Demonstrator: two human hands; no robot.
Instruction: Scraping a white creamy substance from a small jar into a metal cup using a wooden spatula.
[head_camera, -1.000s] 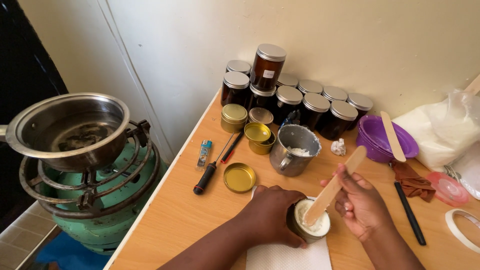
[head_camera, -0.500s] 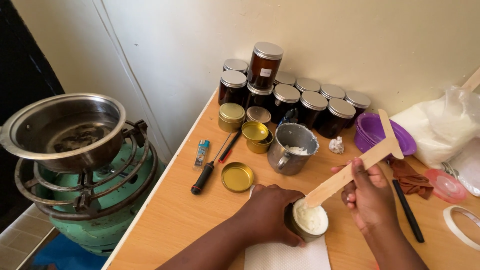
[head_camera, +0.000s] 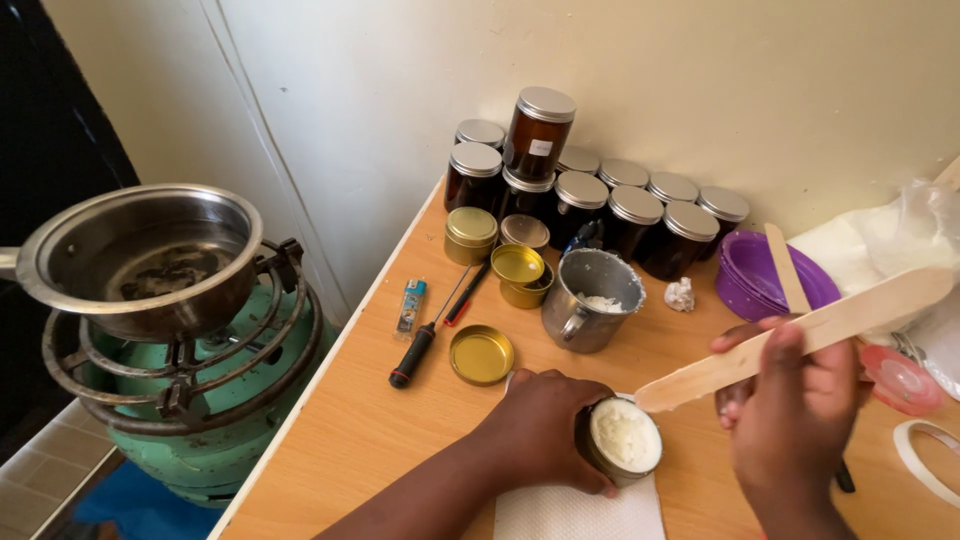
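Cream tin (head_camera: 624, 448) sits on a white paper towel (head_camera: 580, 512), low on the wooden table (head_camera: 340, 440). Left hand (head_camera: 545, 425) curls its fingers around the tin's left side. Right hand (head_camera: 795, 420) is just beside it, fingers pinching a long wooden stick (head_camera: 790, 335) that slants down-left, its tip just above the tin.

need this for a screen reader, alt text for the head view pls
A left hand steadies a small tin of white cream while the right hand holds a wooden spatula above it, on a wooden table with lidded jars.

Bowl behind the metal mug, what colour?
Purple. The bowl sits by the wall with a wooden stick resting in it; clearest in the head view.
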